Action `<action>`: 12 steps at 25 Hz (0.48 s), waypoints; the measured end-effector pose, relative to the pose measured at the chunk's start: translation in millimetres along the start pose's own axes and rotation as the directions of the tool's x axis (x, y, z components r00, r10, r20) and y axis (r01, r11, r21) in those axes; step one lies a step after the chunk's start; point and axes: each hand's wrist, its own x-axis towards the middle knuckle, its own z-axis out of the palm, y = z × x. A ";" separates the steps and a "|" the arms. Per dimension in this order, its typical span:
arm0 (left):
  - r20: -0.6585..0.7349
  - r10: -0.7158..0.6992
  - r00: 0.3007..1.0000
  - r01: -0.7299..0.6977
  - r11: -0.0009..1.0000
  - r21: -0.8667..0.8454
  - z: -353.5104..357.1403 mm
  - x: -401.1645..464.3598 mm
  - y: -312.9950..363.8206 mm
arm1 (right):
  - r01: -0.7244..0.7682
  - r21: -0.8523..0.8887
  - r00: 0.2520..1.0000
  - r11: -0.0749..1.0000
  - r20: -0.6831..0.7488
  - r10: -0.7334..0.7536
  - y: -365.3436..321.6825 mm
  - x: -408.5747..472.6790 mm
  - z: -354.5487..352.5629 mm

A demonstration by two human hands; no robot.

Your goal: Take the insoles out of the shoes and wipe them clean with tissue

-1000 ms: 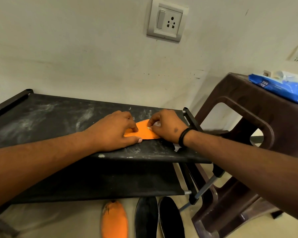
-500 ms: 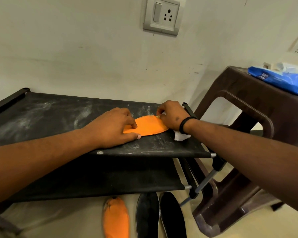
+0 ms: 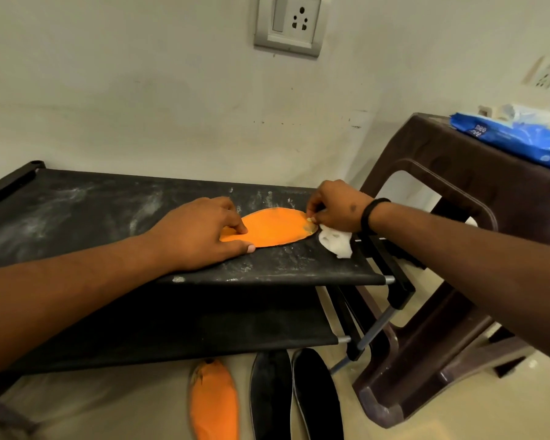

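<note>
Pinning orange insole (image 3: 273, 228) flat, left hand (image 3: 200, 233) fingers straight; right hand (image 3: 334, 211) pinches white tissue (image 3: 335, 242) at insole's far tip.

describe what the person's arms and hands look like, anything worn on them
Both forearms are bare, with no sleeves in view. The right hand has a plain black band round the wrist. The left hand wears nothing: no ring, watch or glove shows. The nails are short and unpainted.
</note>
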 end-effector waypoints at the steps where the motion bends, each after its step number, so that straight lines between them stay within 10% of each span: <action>1: -0.004 0.002 1.000 -0.002 1.000 0.004 0.0 0.0 0.9 | 0.005 0.010 1.000 1.000 0.025 -0.006 2.7 -5.2 -1.7; 7: -0.013 0.017 1.000 -0.017 1.000 0.008 0.8 1.6 0.4 | -0.076 0.144 0.982 0.987 -0.162 0.099 4.2 -5.2 -2.1; 12: -0.017 0.010 1.000 -0.010 1.000 -0.001 1.2 1.6 -1.0 | -0.016 -0.068 0.994 0.998 -0.111 0.008 -21.4 -6.0 21.4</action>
